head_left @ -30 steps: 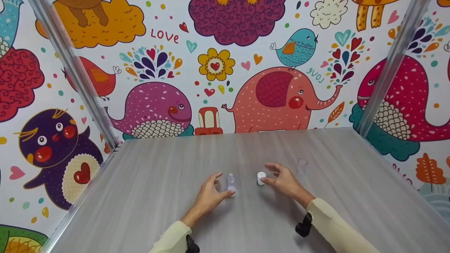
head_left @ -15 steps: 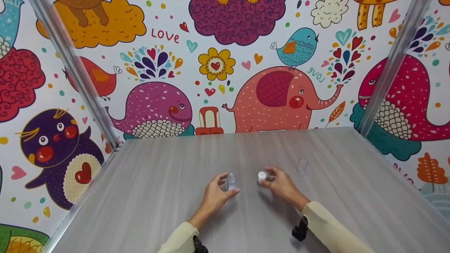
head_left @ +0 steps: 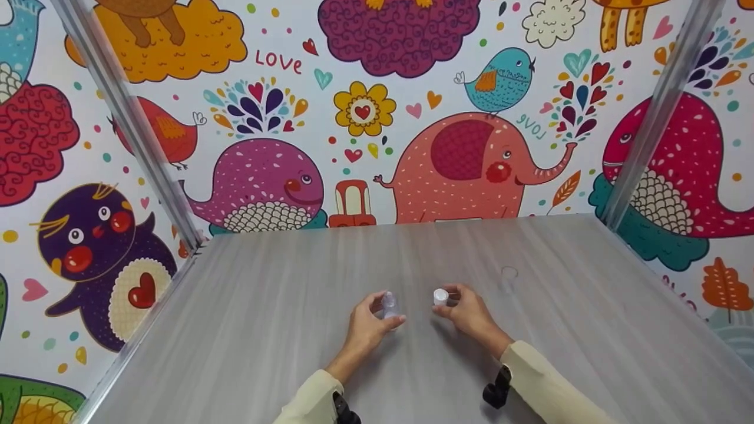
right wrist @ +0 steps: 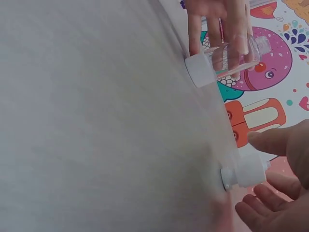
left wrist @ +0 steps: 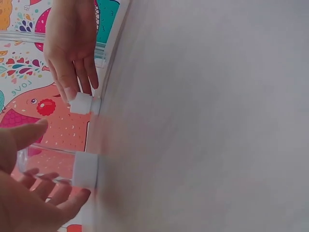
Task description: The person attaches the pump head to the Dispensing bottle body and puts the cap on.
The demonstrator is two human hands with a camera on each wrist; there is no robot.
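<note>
The left hand (head_left: 366, 325) curled its fingers and thumb round a small clear vial (head_left: 389, 306), which stood inverted with its white cap (left wrist: 85, 170) down on the bench (head_left: 265, 330); the left wrist view showed the fingers closed loosely about the transparent body above that cap. The right hand (head_left: 468, 312) pinched a second, shorter white piece (head_left: 440, 297) between thumb and fingertips, and that piece also rested on the bench, just beside the first and apart from it. Two small containers were thus in hand, one to each hand, both near the middle of the bench toward the person. The vial looked like a see-through tube ending in a squat white cylinder; the right-hand piece looked white throughout, with a narrower neck at one end in the right wrist view. A third clear item (head_left: 508, 274), faint and hard to make out, stood further right and farther back. Both arms wore pale cream sleeves (head_left: 548, 383). Bright cartoon-animal walls (head_left: 459, 159) enclosed the grey wood-grain bench.
</note>
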